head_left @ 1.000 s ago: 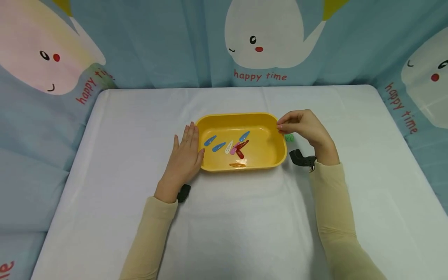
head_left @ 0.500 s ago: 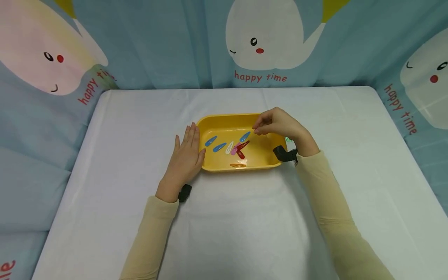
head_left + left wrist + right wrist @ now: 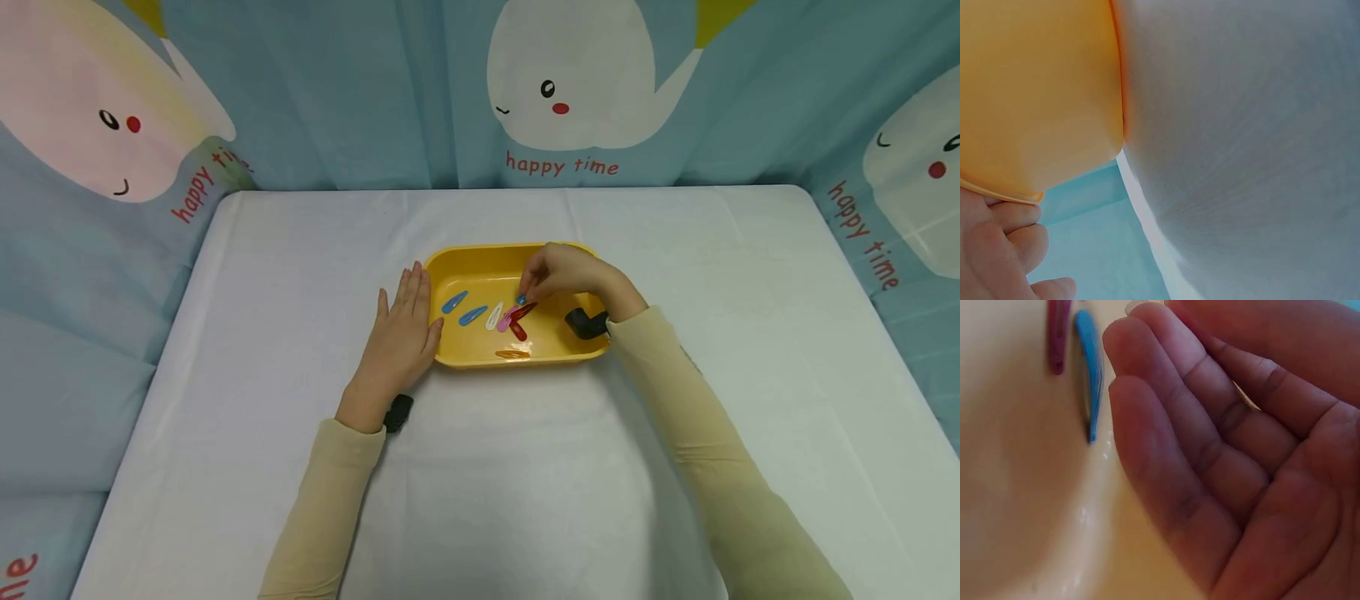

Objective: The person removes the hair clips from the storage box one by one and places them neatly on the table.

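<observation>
Left of the yellow tray [image 3: 472,262] and behind it hangs a blue curtain [image 3: 337,100] printed with whales. A white cloth [image 3: 225,400] covers the table under the tray. In front of the tray, to its left, a cream left sleeve [image 3: 318,512] leads to a black wrist device [image 3: 399,412] and the left hand [image 3: 396,346]. That hand lies flat against the tray's left side, fingers straight and touching the rim, not closed round anything.

Inside the tray, from its left end, lie a first blue clip [image 3: 454,302], a second blue clip [image 3: 473,316], a white clip [image 3: 494,316] and a pink clip [image 3: 504,321]. Near the tray's front wall is an orange clip [image 3: 513,354]. In the tray's middle a lower red clip [image 3: 518,331] and an upper red clip [image 3: 527,309] form a V beside the pink one. Just behind them a third blue clip [image 3: 521,298] shows partly at the fingertips of the right hand [image 3: 562,271].

The right hand reaches over the tray's right half, fingers bent and narrowly set; whether they pinch that clip cannot be told. Its cream right sleeve [image 3: 697,417] runs from the tray's right end towards the front.
</observation>
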`<state>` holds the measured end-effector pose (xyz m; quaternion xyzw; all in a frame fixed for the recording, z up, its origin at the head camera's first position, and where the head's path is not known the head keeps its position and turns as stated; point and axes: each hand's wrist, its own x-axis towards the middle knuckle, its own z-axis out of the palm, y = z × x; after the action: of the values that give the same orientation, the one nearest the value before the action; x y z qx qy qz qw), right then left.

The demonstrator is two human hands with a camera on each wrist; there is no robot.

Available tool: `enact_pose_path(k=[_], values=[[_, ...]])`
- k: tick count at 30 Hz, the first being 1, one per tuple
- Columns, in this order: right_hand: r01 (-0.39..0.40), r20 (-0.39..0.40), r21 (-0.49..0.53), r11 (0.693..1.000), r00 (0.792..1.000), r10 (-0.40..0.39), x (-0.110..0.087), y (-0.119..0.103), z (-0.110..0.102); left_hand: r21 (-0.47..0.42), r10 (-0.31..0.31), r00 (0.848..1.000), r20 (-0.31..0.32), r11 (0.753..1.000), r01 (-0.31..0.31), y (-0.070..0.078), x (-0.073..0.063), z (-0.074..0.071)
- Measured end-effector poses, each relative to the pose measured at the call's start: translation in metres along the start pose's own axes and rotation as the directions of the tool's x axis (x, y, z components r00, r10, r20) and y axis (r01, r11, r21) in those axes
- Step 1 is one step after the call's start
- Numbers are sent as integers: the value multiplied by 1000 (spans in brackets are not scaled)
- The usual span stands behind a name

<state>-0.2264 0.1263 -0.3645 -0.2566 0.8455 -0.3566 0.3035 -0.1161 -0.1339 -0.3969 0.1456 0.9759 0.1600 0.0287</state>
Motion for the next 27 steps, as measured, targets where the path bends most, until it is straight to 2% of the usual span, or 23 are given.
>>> enact_pose_path(k=[10, 27], values=[[-50, 3, -177, 983, 999, 52, 7, 5, -3, 4, 6, 1000, -6, 1000, -6, 0, 0, 0], [-9, 35, -289, 957, 999, 20, 12, 10, -3, -3, 10, 1000, -13, 1000, -10, -1, -1, 0]])
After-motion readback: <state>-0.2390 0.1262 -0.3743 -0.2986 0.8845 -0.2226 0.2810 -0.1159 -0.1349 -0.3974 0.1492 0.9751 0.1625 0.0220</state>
